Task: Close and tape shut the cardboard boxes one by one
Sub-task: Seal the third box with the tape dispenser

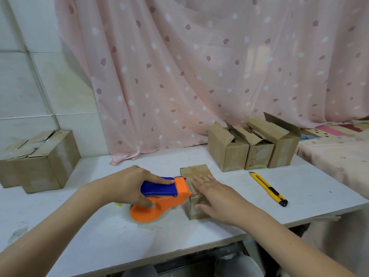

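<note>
A small closed cardboard box (pixel 196 172) lies on the white table (pixel 111 232) in front of me. My right hand (pixel 214 196) rests flat on its top, fingers spread, thumb down its near side. My left hand (pixel 131 185) grips an orange and blue tape dispenser (pixel 159 198), whose orange head touches the box's left edge. Three small boxes (pixel 253 146) with open flaps stand in a row at the back right.
A yellow utility knife (pixel 268 188) lies on the table right of the box. Larger taped cardboard boxes (pixel 40 160) sit at the far left. A pink curtain (pixel 199 72) hangs behind. A cloth-covered surface (pixel 335 152) adjoins the table's right side.
</note>
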A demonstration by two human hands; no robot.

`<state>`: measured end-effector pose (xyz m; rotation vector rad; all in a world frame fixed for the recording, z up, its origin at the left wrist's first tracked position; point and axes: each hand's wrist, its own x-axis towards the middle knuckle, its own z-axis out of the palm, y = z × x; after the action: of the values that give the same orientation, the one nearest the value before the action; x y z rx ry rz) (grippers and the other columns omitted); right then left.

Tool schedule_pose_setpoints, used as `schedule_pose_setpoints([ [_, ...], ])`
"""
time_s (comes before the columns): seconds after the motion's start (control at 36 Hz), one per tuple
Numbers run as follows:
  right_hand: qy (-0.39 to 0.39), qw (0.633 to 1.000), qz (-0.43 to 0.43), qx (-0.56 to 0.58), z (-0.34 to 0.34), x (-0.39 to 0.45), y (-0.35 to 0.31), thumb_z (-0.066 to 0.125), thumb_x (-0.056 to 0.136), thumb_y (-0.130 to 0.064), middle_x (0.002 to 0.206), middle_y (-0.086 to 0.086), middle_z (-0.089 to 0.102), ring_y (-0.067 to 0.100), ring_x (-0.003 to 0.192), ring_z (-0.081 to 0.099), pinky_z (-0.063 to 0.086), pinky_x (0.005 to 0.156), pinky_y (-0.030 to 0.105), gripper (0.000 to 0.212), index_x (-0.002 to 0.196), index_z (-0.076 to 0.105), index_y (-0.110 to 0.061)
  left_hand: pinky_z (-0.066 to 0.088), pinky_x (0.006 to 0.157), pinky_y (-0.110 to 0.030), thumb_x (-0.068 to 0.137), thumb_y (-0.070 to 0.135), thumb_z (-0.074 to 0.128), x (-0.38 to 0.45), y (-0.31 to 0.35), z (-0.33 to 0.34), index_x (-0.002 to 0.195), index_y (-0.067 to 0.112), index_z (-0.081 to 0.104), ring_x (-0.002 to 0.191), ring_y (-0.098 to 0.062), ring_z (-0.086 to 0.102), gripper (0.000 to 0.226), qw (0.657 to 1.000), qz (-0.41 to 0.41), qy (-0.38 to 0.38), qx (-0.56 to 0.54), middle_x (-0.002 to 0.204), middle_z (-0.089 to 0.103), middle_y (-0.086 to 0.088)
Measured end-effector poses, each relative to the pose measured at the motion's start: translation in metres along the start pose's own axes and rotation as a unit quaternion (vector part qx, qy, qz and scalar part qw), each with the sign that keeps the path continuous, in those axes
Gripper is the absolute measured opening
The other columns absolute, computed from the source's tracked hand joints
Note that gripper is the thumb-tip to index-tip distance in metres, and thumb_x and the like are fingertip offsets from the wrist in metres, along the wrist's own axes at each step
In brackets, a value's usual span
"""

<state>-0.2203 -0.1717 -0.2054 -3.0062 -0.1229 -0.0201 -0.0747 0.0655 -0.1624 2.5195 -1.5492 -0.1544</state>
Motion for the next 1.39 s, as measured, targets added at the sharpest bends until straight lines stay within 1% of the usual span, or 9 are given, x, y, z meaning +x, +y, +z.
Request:
schedule_pose_setpoints([
  [0.19, 0.053, 0.998, -0.019, -0.031, 0.019, -0.004, 0.008, 0.038, 0.103, -0.055, 0.164, -0.013, -0.004, 0.000, 0.144, -0.013, -0.018, 0.106, 0.014, 0.072, 0.161, 0.005, -0.026, 0.039, 0.060, -0.014, 0.076, 0.047, 0.079, 0.000, 0.006, -0.008, 0.121, 0.082, 0.034, 0.070, -0.002, 0.052, 0.073, 0.999, -0.026, -0.040, -0.017, 0.085, 0.059, 0.016],
  [0.72, 0.040, 0.998, -0.017, -0.043, 0.015, -0.004, 0.014, 0.037, 0.101, -0.058, 0.165, -0.014, 0.000, 0.006, 0.152, 0.002, 0.001, 0.113, 0.019, 0.072, 0.160, 0.008, -0.029, 0.044, 0.064, -0.019, 0.078, 0.036, 0.075, -0.019, -0.014, -0.016, 0.114, 0.087, 0.033, 0.079, -0.014, 0.058, 0.075, 0.997, -0.049, -0.055, -0.035, 0.094, 0.064, 0.010],
  [0.89, 0.031, 0.997, 0.022, 0.069, 0.006, -0.005, 0.007, 0.036, 0.101, -0.059, 0.162, -0.021, 0.012, 0.001, 0.150, 0.009, 0.019, 0.121, 0.030, 0.062, 0.157, 0.026, -0.035, 0.039, 0.064, -0.015, 0.079, 0.037, 0.074, -0.020, -0.012, -0.003, 0.117, 0.082, 0.037, 0.079, -0.006, 0.052, 0.070, 0.998, -0.050, -0.031, -0.024, 0.090, 0.055, 0.011],
  [0.97, 0.061, 0.986, 0.074, 0.137, 0.000, 0.004, -0.006, 0.037, 0.104, -0.048, 0.146, -0.015, 0.046, 0.009, 0.138, 0.038, 0.038, 0.105, 0.031, 0.040, 0.125, 0.062, -0.026, 0.039, 0.064, -0.015, 0.079, 0.037, 0.075, -0.019, -0.014, -0.001, 0.113, 0.084, 0.036, 0.079, -0.007, 0.052, 0.070, 0.998, -0.051, -0.014, -0.034, 0.088, 0.055, 0.012],
  [1.0, 0.085, 0.982, 0.091, 0.143, -0.002, 0.009, -0.011, 0.038, 0.105, -0.042, 0.121, -0.007, 0.064, 0.017, 0.119, 0.055, 0.045, 0.083, 0.030, 0.034, 0.102, 0.063, -0.020, 0.041, 0.066, -0.017, 0.080, 0.037, 0.076, -0.020, -0.015, -0.002, 0.111, 0.086, 0.035, 0.079, -0.009, 0.054, 0.071, 0.998, -0.052, -0.011, -0.038, 0.087, 0.056, 0.013],
  [1.06, 0.106, 0.976, 0.125, 0.142, -0.004, 0.019, -0.018, 0.039, 0.104, -0.032, 0.079, 0.001, 0.057, 0.025, 0.084, 0.055, 0.032, 0.058, 0.029, 0.034, 0.079, 0.049, -0.013, 0.044, 0.071, -0.021, 0.080, 0.037, 0.075, -0.021, -0.017, -0.003, 0.110, 0.087, 0.034, 0.080, -0.011, 0.055, 0.072, 0.997, -0.054, -0.009, -0.048, 0.087, 0.058, 0.013],
  [1.17, 0.023, 0.963, 0.244, 0.113, -0.013, 0.049, -0.024, 0.045, 0.100, -0.034, 0.112, 0.014, 0.061, 0.034, 0.105, 0.055, 0.042, 0.078, 0.037, 0.024, 0.107, 0.051, -0.011, 0.046, 0.073, -0.022, 0.080, 0.036, 0.076, -0.022, -0.016, -0.003, 0.107, 0.089, 0.034, 0.081, -0.012, 0.057, 0.073, 0.997, -0.050, -0.010, -0.057, 0.090, 0.060, 0.012],
  [1.25, -0.052, 0.941, 0.311, 0.126, -0.014, 0.069, -0.028, 0.054, 0.094, -0.050, 0.129, 0.019, 0.053, 0.038, 0.118, 0.050, 0.045, 0.098, 0.046, 0.058, 0.133, 0.041, -0.010, 0.042, 0.066, -0.015, 0.079, 0.037, 0.077, -0.023, -0.016, -0.005, 0.110, 0.086, 0.037, 0.079, -0.008, 0.055, 0.071, 0.997, -0.050, -0.012, -0.060, 0.089, 0.058, 0.016],
  [1.39, -0.098, 0.939, 0.320, 0.079, -0.013, 0.081, -0.031, 0.065, 0.081, -0.060, 0.123, 0.018, 0.049, 0.032, 0.105, 0.047, 0.048, 0.089, 0.040, 0.083, 0.137, 0.034, -0.007, 0.047, 0.074, -0.024, 0.080, 0.037, 0.078, -0.027, -0.021, -0.005, 0.113, 0.086, 0.036, 0.082, -0.014, 0.056, 0.072, 0.996, -0.057, -0.014, -0.074, 0.093, 0.060, 0.011],
])
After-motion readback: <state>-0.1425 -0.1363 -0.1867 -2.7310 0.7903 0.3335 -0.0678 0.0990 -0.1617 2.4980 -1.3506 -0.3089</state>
